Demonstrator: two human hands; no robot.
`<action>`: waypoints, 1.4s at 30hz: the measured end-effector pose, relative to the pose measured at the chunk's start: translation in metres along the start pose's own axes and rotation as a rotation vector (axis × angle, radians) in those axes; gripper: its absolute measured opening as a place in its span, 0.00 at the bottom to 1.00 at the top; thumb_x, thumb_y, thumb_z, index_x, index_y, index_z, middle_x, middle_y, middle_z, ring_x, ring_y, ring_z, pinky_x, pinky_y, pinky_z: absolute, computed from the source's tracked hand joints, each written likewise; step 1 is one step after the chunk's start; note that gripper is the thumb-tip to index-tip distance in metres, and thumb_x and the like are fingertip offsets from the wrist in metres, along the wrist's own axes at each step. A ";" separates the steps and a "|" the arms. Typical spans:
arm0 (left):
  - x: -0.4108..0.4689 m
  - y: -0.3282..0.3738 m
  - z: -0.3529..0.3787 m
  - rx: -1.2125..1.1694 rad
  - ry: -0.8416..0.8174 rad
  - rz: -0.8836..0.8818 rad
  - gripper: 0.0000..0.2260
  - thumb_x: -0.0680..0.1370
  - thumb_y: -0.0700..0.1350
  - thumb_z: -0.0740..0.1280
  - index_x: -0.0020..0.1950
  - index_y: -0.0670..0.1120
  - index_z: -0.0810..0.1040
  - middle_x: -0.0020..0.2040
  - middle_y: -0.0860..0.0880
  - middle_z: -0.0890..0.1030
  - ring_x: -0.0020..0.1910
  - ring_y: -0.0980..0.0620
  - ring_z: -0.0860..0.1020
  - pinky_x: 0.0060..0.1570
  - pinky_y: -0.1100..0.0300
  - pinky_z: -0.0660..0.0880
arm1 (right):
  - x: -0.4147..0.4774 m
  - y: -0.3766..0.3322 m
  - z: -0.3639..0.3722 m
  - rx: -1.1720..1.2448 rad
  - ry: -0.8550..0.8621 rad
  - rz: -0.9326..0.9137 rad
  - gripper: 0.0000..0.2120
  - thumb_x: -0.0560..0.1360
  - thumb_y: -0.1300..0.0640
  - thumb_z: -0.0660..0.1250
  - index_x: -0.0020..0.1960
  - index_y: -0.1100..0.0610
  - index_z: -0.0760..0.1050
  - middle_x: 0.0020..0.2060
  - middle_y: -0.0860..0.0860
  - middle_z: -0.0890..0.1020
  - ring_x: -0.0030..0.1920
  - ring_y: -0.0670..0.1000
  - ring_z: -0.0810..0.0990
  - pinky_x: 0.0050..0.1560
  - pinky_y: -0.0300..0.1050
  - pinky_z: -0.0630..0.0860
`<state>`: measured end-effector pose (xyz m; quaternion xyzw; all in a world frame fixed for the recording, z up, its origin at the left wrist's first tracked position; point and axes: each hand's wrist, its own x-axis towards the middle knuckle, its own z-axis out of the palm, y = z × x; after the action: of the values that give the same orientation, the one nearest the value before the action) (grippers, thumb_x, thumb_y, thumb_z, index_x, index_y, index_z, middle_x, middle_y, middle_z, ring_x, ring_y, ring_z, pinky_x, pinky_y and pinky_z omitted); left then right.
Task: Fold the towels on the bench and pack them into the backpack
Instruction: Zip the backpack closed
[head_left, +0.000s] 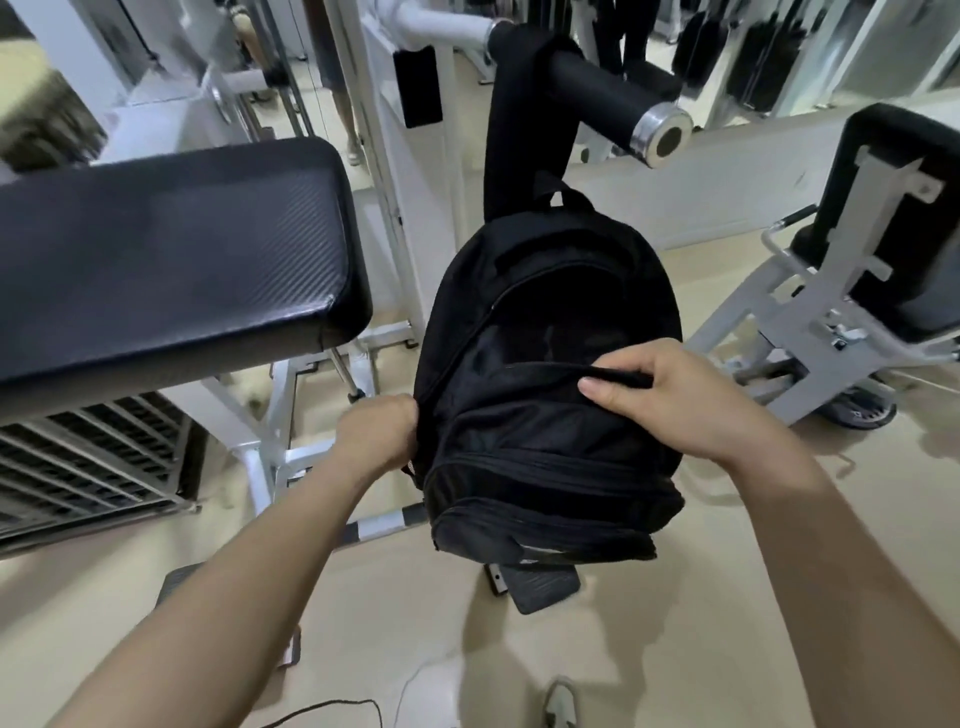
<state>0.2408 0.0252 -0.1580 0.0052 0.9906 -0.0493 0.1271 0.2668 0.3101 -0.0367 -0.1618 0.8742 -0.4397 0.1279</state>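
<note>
Black textured vinyl covers the bench pad (171, 249), which lies up and to the left of the left hand (382, 436) on a white steel frame. The left hand is curled against the left side of the backpack (550, 322) and grips its edge there, its fingertips hidden behind the fabric. The backpack is black and hangs upright between the two hands. Its strap (511, 156) runs up to a black padded roller (608, 88) with a chrome end cap, above and beyond both hands. Its zip lines curve across the front, but the fabric is too dark to tell whether a compartment is open.

The right hand (691, 395) is on the front of the backpack, level with the left hand and apart from it. It pinches a raised fold of the black fabric, thumb in front and fingers curled over the top. Below both hands a dark foot plate (540, 584) sits on the beige floor (415, 623) under the bag. Up and to the right of the right hand stands another padded seat (893, 234) on a grey frame.
</note>
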 end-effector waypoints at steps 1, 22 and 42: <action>-0.006 -0.004 -0.013 -0.048 0.013 -0.029 0.02 0.75 0.41 0.62 0.43 0.45 0.70 0.45 0.43 0.81 0.47 0.40 0.80 0.39 0.54 0.74 | 0.001 -0.003 -0.002 -0.004 -0.023 -0.019 0.10 0.78 0.56 0.66 0.40 0.56 0.82 0.38 0.53 0.84 0.43 0.52 0.83 0.47 0.47 0.78; -0.124 -0.020 -0.195 -0.829 0.390 0.309 0.05 0.78 0.40 0.61 0.50 0.47 0.67 0.28 0.51 0.71 0.28 0.49 0.67 0.33 0.53 0.67 | 0.045 -0.132 0.099 -0.291 0.319 -0.395 0.20 0.79 0.54 0.60 0.70 0.52 0.63 0.48 0.58 0.82 0.50 0.64 0.79 0.39 0.48 0.65; -0.084 0.070 -0.145 -0.817 0.976 0.130 0.15 0.66 0.32 0.61 0.28 0.50 0.64 0.25 0.54 0.67 0.27 0.56 0.64 0.27 0.63 0.61 | 0.019 -0.082 0.044 -0.251 0.713 -0.557 0.11 0.78 0.53 0.61 0.38 0.56 0.67 0.24 0.53 0.77 0.24 0.61 0.76 0.24 0.44 0.64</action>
<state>0.2876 0.1092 -0.0041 0.0384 0.8712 0.3481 -0.3441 0.2797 0.2252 0.0027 -0.2433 0.8331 -0.3764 -0.3240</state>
